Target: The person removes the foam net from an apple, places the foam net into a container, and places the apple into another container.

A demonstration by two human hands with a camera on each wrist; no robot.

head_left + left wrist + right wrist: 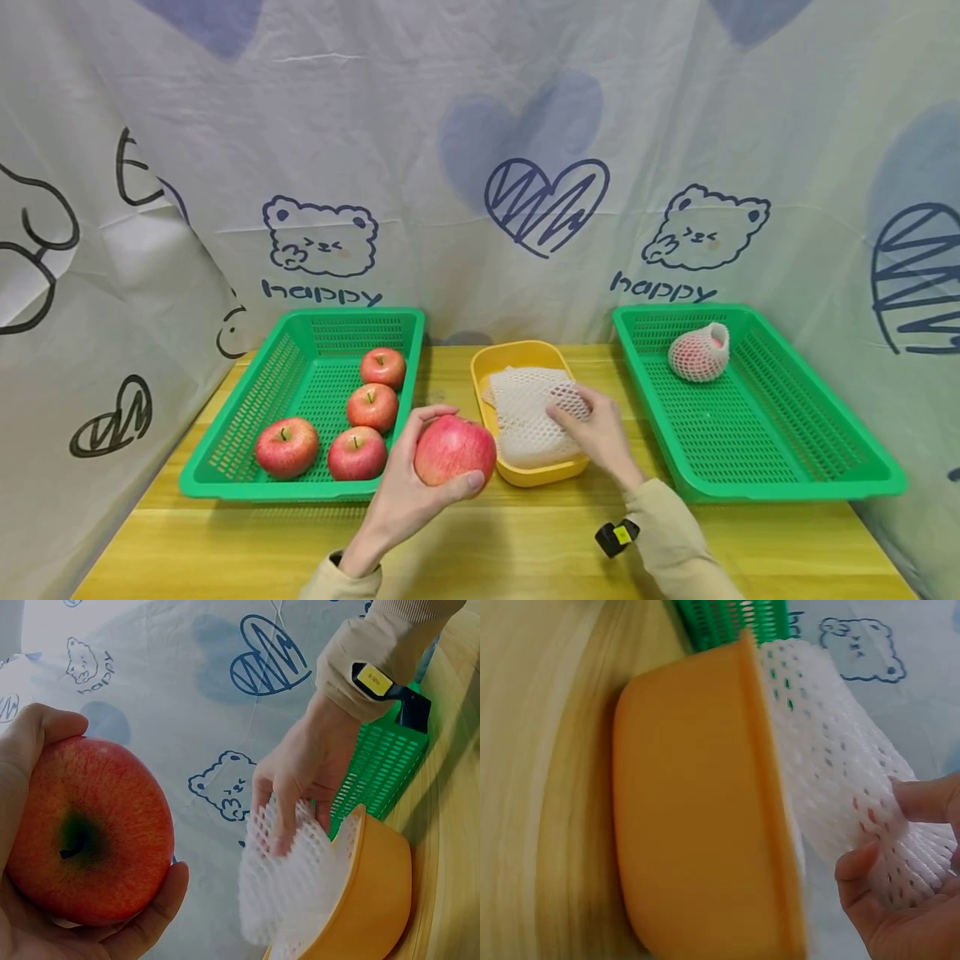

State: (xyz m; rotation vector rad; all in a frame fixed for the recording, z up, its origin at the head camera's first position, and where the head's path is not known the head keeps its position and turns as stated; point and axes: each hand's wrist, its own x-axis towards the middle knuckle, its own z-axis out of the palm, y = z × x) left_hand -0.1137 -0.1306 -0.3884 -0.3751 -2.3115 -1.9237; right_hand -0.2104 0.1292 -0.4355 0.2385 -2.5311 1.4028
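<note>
My left hand (405,493) grips a red apple (455,452) in front of the yellow tub (538,477), fingers curled around its far side and thumb at the near side. In the left wrist view the apple's stem end (79,836) faces the camera. Over the tub, my right hand (602,429) pinches a white foam net sleeve (567,400) between thumb and fingers. The right wrist view has this net (832,742) stretching up from the tub's rim to the fingertips. More white foam nets (525,421) lie in the tub.
At left, a green basket (285,490) holds several bare apples (372,408). A second green basket (795,490) at right contains one apple in a foam net (697,354). The wooden table (495,550) ends at a printed cloth backdrop (442,275).
</note>
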